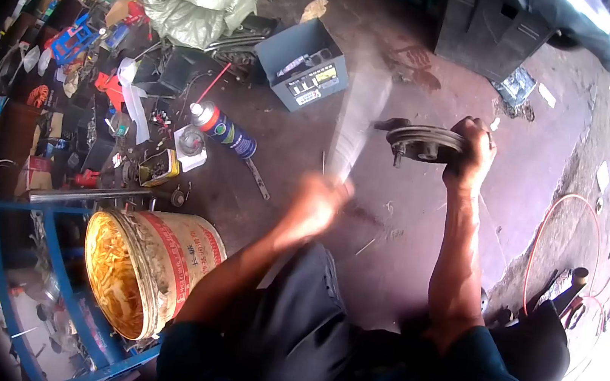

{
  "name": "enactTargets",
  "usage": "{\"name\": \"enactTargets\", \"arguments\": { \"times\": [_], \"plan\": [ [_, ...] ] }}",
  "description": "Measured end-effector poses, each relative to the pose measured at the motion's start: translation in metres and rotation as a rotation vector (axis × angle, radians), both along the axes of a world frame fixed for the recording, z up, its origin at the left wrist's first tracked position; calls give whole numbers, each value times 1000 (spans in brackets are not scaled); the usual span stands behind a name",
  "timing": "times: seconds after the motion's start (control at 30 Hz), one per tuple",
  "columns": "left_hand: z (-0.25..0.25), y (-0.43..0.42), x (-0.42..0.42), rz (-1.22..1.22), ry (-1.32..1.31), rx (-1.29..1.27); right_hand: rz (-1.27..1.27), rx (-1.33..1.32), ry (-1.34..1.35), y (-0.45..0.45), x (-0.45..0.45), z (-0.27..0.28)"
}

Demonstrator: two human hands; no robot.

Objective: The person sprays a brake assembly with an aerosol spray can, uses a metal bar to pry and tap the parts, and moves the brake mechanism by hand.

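My right hand is closed on the edge of a round metal brake plate, held up above the floor. A short lever sticks out from the plate's left side and a stud points down beneath it. My left hand is smeared by motion, its fingers wrapped round the lower end of a long pale thing. That thing is a grey-white streak, so its kind cannot be made out. Its upper part is just left of the plate, apart from it.
Left of my knee, a dirty bucket lies tilted by a blue metal frame. Ahead are a spray can, a dark open box and a plastic sack. A black crate and an orange hose are right.
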State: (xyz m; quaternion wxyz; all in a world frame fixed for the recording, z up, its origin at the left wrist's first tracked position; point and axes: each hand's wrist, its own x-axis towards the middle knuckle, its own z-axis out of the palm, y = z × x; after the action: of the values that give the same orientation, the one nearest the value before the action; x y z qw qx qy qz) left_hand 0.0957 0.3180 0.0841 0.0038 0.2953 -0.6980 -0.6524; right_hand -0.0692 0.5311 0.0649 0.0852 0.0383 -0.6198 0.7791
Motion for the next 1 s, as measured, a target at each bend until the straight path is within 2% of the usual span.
{"name": "enactTargets", "arguments": {
  "times": [0.03, 0.07, 0.1, 0.2, 0.3, 0.33, 0.37, 0.4, 0.43, 0.47, 0.53, 0.57, 0.63, 0.7, 0.73, 0.77, 0.8, 0.83, 0.87, 0.9, 0.93, 0.97, 1.0],
  "plan": [
    [-21, 3, 8, -338, -267, -71, 71, 67, 18, 5, 8, 6],
    [-13, -4, 13, -264, -42, -268, 134, 136, 43, 3, 6, 8],
    [8, -15, 5, -218, 185, -453, 79, -131, 49, -1, -7, -9],
    [120, -24, 0, 132, 253, -369, -16, -254, -66, 9, -5, -20],
    [63, -19, -12, 312, 611, 52, 94, -289, -58, 9, -9, -31],
    [33, -15, -13, 368, 727, 199, 115, -387, -46, 4, -7, -27],
    [7, -3, -5, 185, 240, 37, 87, -506, -113, -3, -10, -33],
    [-4, 13, -1, -150, -196, -160, 93, -383, -104, 1, -4, -31],
    [-6, 11, 4, -229, -313, 186, 97, -259, -77, 2, -7, -28],
    [5, -1, 3, -146, -171, -131, 32, -442, -157, -1, -17, -24],
    [111, -18, -3, 190, 29, -253, -100, -772, -412, 3, -2, -22],
    [127, -36, -3, 279, 459, -187, -125, -750, -403, 4, 1, -18],
    [97, -29, -13, 315, 695, 21, 256, -764, -180, 19, -13, -57],
    [53, -8, -10, 343, 920, 229, 201, -689, -132, 10, -15, -43],
    [26, 9, -5, -11, 303, 220, 148, -664, -99, -2, -12, -30],
    [21, 26, -2, -347, -322, 203, 101, -632, -72, -7, -9, -24],
    [22, 21, 1, -297, -285, 147, 266, -372, -64, 10, -15, -29],
    [27, 7, 0, -270, -248, 86, 234, -477, -44, 10, -26, -31],
    [62, -1, -5, -146, -1, -288, 189, -574, -55, 10, -27, -30],
    [99, -8, -6, 37, 161, -236, 158, -679, -89, 11, -16, -28],
    [137, -16, -6, 197, 336, -199, -17, -703, -226, 10, -12, -18],
    [135, -25, -7, 250, 627, -63, 135, -671, -50, 21, -22, -37],
    [134, -35, -7, 252, 919, 82, 202, -697, -82, 23, -24, -41]
  ]
}}
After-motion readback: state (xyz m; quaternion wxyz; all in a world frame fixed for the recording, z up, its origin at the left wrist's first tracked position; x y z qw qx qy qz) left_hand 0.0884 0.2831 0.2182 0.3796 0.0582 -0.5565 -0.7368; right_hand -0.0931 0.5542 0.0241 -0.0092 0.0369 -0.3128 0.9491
